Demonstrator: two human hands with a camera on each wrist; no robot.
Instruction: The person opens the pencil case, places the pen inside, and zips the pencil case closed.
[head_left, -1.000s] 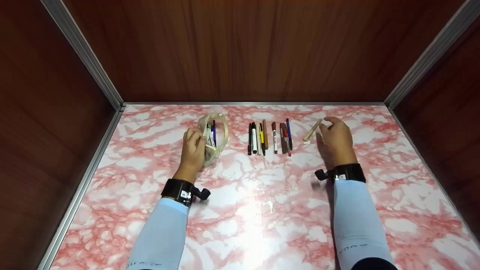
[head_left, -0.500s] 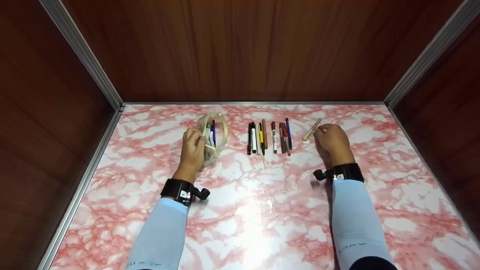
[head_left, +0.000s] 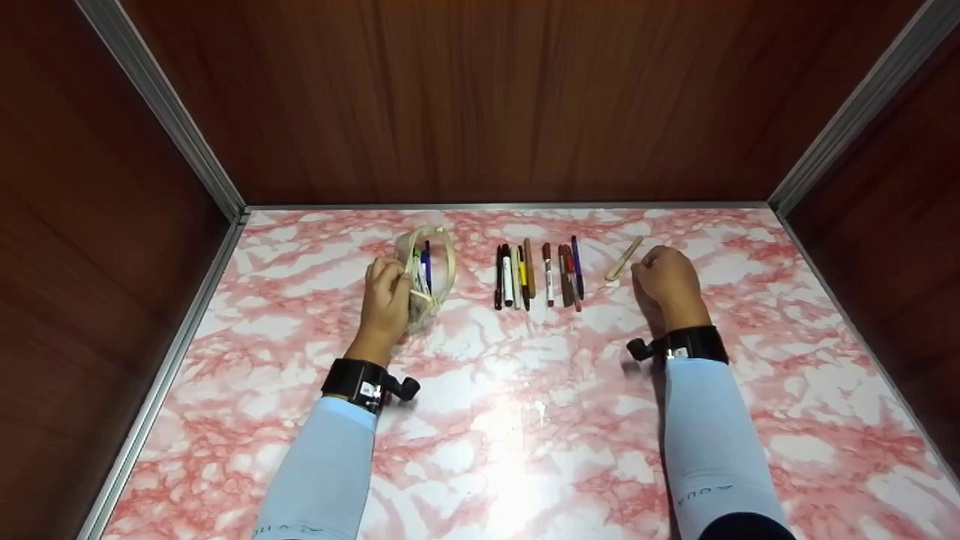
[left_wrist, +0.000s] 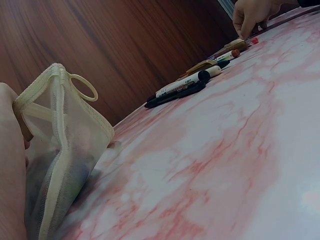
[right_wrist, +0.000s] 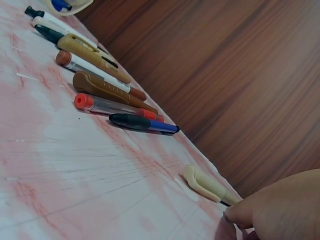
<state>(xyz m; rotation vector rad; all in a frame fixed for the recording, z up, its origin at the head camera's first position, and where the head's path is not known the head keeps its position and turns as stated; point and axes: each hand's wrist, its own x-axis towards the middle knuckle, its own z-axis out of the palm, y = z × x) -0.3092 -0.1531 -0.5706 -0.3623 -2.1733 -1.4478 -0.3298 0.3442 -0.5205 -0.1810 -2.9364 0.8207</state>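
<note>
My left hand (head_left: 388, 291) grips the near left rim of a pale mesh pencil pouch (head_left: 451, 259), whose zip mouth gapes. Several pens (head_left: 427, 266), blue and green among them, stand inside it. In the left wrist view the pouch (left_wrist: 80, 130) leans beside the hand (left_wrist: 11, 165). My right hand (head_left: 669, 281) is on the table at the right, its fingers curled and bunched. Just left of it a beige pen (head_left: 624, 259) lies slanted. In the right wrist view a fingertip (right_wrist: 237, 215) is right at the far end of that beige pen (right_wrist: 202, 182).
Between the hands several pens and markers lie side by side: a white marker (head_left: 508, 277) with black ends, a brown-capped marker (head_left: 548, 276) and a blue pen (head_left: 577, 266) among them. A dark wood panel (head_left: 495, 105) closes off the back of the marbled table (head_left: 480, 450).
My right hand has lowered from spread fingers above the beige pen, touched near it, then drawn slightly right with fingers curled. The beige pen and my left hand with the pouch stay put.
</note>
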